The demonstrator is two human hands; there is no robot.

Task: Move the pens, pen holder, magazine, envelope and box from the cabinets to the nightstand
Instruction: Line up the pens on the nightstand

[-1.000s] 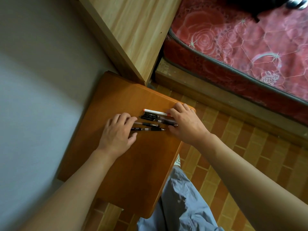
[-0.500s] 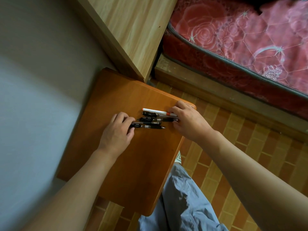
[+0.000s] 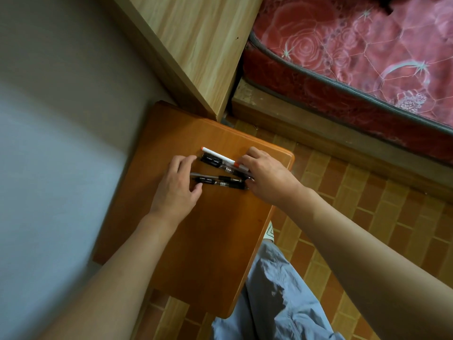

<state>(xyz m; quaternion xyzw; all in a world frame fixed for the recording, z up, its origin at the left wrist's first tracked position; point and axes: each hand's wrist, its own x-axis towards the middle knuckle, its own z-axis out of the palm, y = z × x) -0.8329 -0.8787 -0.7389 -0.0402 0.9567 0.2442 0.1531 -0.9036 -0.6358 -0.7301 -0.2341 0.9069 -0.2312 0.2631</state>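
Note:
Several pens lie on the orange-brown nightstand top (image 3: 196, 241): a white marker with orange ends (image 3: 218, 156), a black pen (image 3: 215, 163) just below it, and two black pens (image 3: 218, 181) side by side nearer me. My left hand (image 3: 177, 187) rests at the pens' left ends, its thumb touching the nearest pen. At their right ends my right hand (image 3: 267, 175) lies with curled fingers over the tips. Pen holder, magazine, envelope and box are out of view.
A light wooden cabinet side (image 3: 196, 45) rises behind the nightstand. A red patterned mattress (image 3: 355, 57) on a wooden bed frame (image 3: 318, 133) lies to the right. A grey wall (image 3: 49, 143) is at the left; my grey trouser leg (image 3: 274, 303) shows over tiled floor.
The pens have spread apart: the marker and one black pen now lie angled away from the nearer pair. Both hands stay at the pens' ends.

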